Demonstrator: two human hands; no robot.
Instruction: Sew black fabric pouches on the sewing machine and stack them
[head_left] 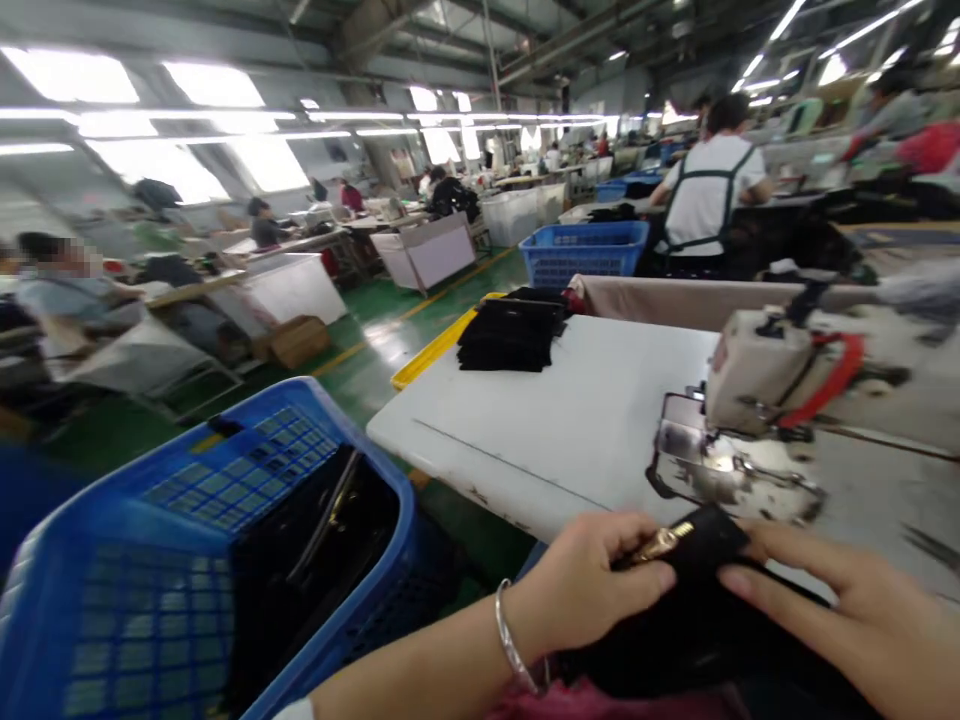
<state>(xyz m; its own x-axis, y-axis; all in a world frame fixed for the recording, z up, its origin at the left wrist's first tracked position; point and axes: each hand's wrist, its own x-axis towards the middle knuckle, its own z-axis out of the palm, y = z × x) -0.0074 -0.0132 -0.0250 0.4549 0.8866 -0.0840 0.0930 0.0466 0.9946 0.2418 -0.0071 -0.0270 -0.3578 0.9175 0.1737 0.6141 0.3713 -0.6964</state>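
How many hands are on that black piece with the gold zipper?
2: the left hand, with a bracelet, grips the black piece at its gold zipper; the right hand holds its other side. No other hand shows there.

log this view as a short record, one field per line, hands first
left hand: pinches black fabric piece at its gold-coloured metal zipper
right hand: holds the same piece's right side
worn: shiny silver bangle by left hand
surface: white flat table
on table: white metal sewing machine; stack of black fabric pieces
left of table: blue plastic lattice basket containing black items
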